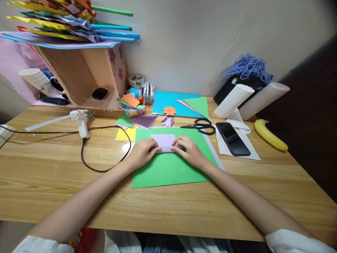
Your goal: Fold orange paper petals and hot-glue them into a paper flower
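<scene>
A small sheet of lilac paper (163, 140) lies on a large green sheet (168, 172), and a narrow strip along its near edge is folded up. My left hand (143, 151) pinches the left end of that fold between thumb and fingers. At the right end, my right hand (191, 151) pinches the same fold. Something dark green shows between my right thumb and fingers, too small to name. Just beyond the paper sit a folded lilac piece (167, 121) and an orange paper flower shape (169, 110). Black-handled scissors (201, 126) rest on the green sheet's far right corner.
A hot glue gun (83, 124) with a looping black cord stands left. Behind it is an open wooden box (71, 66) topped with paper flowers. A cup of paper scraps (131, 109) stands at back. A phone (232, 138), paper rolls (234, 101) and a banana (270, 135) lie right.
</scene>
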`<state>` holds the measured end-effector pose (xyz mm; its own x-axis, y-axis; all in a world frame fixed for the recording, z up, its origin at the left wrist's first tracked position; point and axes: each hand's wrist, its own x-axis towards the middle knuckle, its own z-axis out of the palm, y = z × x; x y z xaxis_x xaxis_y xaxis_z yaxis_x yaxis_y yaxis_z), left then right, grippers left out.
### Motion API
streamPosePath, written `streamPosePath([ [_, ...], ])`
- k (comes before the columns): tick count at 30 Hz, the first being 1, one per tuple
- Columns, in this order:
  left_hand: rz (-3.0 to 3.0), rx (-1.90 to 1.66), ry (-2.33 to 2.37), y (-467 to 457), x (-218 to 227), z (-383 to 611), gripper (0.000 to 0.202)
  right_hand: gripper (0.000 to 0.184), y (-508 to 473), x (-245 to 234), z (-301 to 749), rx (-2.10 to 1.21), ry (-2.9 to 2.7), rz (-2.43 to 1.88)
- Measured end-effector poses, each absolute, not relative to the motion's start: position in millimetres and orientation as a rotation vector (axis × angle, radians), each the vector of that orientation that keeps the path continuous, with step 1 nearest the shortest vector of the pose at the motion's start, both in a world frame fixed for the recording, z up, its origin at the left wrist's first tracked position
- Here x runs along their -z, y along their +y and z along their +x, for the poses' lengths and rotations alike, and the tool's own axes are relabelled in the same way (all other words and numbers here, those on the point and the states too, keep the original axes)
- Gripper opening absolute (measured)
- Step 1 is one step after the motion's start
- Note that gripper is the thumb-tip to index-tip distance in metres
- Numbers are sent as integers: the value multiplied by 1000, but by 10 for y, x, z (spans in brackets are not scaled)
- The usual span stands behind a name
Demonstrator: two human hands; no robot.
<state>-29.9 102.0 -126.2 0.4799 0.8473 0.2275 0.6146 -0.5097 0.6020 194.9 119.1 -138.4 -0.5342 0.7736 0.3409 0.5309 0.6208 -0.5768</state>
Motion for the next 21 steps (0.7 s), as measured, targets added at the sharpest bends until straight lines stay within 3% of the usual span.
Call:
streamPosePath([
  [21, 2173, -772, 1349, 1094, 1369, -281, 26, 21, 1200, 1477, 1934, -257, -2296, -1207],
])
